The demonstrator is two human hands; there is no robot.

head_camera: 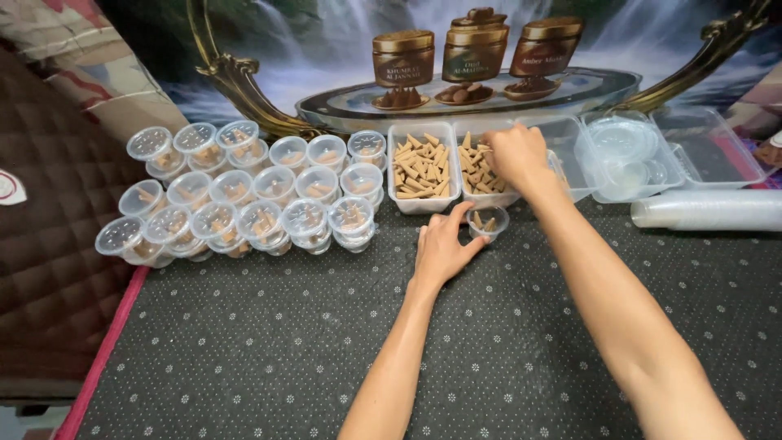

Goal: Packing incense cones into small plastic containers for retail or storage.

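Left hand (440, 247) flat on the dotted dark counter (326, 350), fingers loosely curled against a small clear cup (489, 222), steadying its side rather than gripping it. A few tan cones visible inside the cup. Right hand (517, 155) just beyond the cup, fingers bunched down into the right-hand white tray (486, 198) of tan cones (475, 173); pinching cones or not, cannot tell. Second white tray (421, 167) of cones just left of that, touching it. Left of the cup: block of filled clear cups (252, 191), stacked in rows. Right of the cup: sleeve of nested clear cups (709, 210) lying on its side. Behind it, clear lidded containers (623, 155). Farthest back: printed backdrop (472, 57) showing brown jars on a tray.
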